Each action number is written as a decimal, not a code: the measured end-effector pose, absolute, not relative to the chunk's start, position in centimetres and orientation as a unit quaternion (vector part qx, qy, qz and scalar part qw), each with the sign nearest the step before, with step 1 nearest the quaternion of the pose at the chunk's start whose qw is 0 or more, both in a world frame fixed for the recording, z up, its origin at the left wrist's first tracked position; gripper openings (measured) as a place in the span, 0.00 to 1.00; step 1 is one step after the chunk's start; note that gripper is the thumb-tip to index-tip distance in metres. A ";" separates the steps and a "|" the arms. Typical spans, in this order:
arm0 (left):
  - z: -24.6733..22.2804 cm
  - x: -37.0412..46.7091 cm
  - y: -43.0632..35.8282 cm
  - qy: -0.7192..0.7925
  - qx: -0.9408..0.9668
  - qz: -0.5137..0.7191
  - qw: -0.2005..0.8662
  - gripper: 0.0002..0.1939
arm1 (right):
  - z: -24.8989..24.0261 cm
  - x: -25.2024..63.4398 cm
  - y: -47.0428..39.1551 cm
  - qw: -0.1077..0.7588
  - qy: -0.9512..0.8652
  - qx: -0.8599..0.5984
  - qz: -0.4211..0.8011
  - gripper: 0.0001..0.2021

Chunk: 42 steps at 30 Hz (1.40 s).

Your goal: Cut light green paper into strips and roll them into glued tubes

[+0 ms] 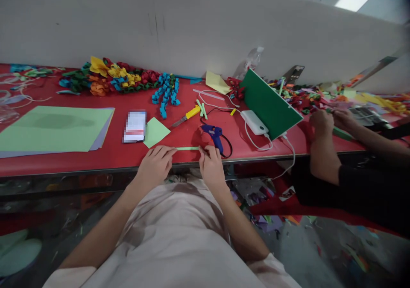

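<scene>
A narrow light green strip (188,148), paper or foam by its look, stretches between my hands at the table's front edge. My left hand (156,162) pinches its left end. Its right end is between the closed fingers of my right hand (211,164). Just behind my right hand lies a blue glue gun (216,136). A light green square (156,132) rests behind my left hand, beside a phone (135,126) with a blurred screen. Farther back are a yellow utility knife (187,115) with its blade out and several short green rolled pieces (202,109).
Large light green sheets (54,128) lie at the left on the red table (128,158). Colourful curled decorations (118,77) line the back. A white power bank (254,122) with cables leans near a green board (269,104). At right, a co-worker's hands (333,121) are busy.
</scene>
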<state>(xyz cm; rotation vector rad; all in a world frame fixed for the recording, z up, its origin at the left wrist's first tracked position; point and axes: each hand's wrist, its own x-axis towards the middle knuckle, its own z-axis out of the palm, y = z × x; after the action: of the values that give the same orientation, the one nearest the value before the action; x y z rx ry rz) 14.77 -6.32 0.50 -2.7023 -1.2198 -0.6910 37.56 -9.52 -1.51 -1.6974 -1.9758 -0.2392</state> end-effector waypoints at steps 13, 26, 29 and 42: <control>1.2 19.2 -6.2 -0.376 -0.906 -0.187 0.053 0.21 | -0.7 37.1 -9.7 0.195 -0.731 -0.648 -0.090 0.20; 0.0 13.9 -7.4 -0.366 -0.908 -0.200 0.037 0.26 | 0.7 36.6 -9.8 0.136 -0.741 -0.648 -0.110 0.20; -0.2 13.6 -7.4 -0.359 -0.904 -0.230 0.033 0.21 | 0.5 36.8 -9.8 0.158 -0.741 -0.644 -0.104 0.19; -0.4 14.6 -8.8 -0.435 -0.736 -0.473 -0.212 0.04 | -0.7 36.2 -10.5 0.449 -0.698 -0.528 0.180 0.10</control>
<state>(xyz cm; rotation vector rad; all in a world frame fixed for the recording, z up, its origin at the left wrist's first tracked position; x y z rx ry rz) 14.56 -8.83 -0.44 -2.6877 -1.5886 -1.7277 36.23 -10.49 -0.68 -1.3056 -1.7279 0.4443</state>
